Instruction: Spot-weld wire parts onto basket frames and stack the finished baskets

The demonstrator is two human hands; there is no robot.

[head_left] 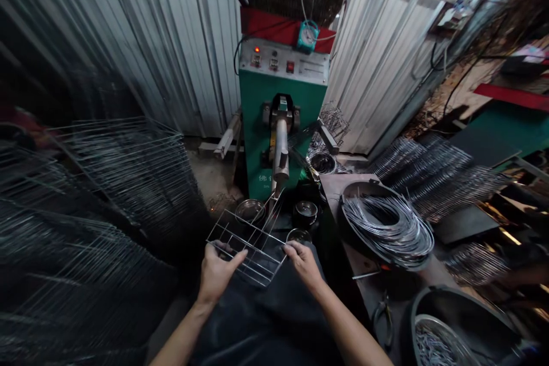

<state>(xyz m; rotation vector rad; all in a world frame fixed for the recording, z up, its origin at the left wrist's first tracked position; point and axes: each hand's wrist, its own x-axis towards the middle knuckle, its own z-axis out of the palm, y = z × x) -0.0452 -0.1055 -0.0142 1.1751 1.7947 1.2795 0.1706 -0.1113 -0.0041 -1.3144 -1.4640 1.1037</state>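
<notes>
A wire rack of thin metal rods is held in front of the body, tilted, its far end by the tip of the machine's metal arm. My left hand grips the rack's left side, thumb over the wires. At the right corner my right hand pinches the frame between thumb and fingers. Behind the rack stands the green machine with a lit red lamp on its panel. Whether the rack touches the machine's tip cannot be made out.
Stacked wire racks fill the left side. On the right, a bench holds a basin of wire rings, pliers and a black tub with small metal pieces. Small bowls sit below the machine.
</notes>
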